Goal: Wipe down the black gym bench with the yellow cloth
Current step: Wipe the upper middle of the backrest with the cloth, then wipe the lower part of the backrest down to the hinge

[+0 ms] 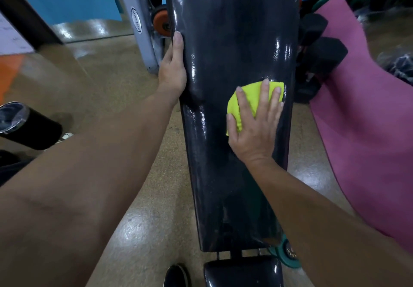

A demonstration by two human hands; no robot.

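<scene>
The black gym bench [232, 41] runs up the middle of the view, its long glossy pad above a short seat pad at the bottom. A yellow cloth [252, 99] lies on the pad's right half. My right hand [254, 126] presses flat on the cloth with fingers spread and straight, covering its lower part. At the pad's left edge my left hand [173, 67] holds the bench; only the thumb shows on top and the fingers are hidden behind the edge.
A pink mat [362, 119] lies right of the bench, with black dumbbells [321, 50] between them and more weights along the back wall. A grey machine frame [143, 29] stands back left. A black cylinder [24, 126] lies on the brown floor at left.
</scene>
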